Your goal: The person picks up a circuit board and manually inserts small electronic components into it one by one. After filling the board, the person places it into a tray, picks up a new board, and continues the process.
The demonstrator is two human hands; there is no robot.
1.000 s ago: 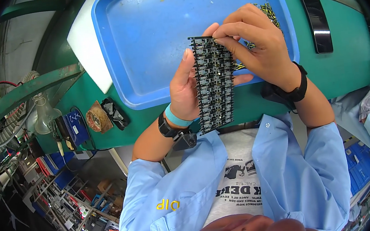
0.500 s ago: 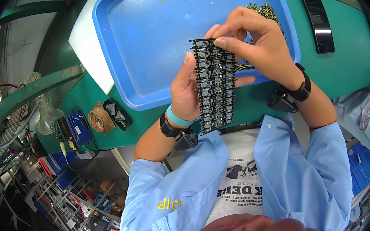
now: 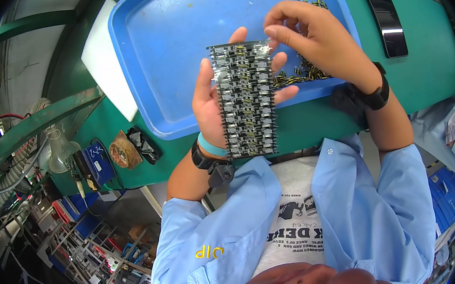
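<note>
A dark panel of small circuit boards [image 3: 246, 99], with pins along its long edges and rows of silvery parts, stands in front of my chest. Behind it my left hand [image 3: 207, 100] supports it, thumb at the left edge and fingertips showing past the right edge. My right hand [image 3: 322, 40] is curled, thumb and forefinger pinched together beside the panel's upper right corner. Whatever lies between those fingertips is too small or hidden to make out. Below the right hand, many small black-and-yellow components [image 3: 308, 73] lie heaped in the blue tray [image 3: 176, 126].
On the green bench [image 3: 424, 79] a black phone [image 3: 385, 20] lies right of the tray. Left of it are a white sheet [image 3: 107, 60], a brown roll [image 3: 124, 151], a crumpled black piece [image 3: 144, 144] and a blue box [image 3: 96, 159]. A green metal bar [image 3: 38, 113] crosses the left side.
The panel has moved left and turned to face up more squarely. My right thumb and fingers have come off its top edge and sit just beside the corner.
</note>
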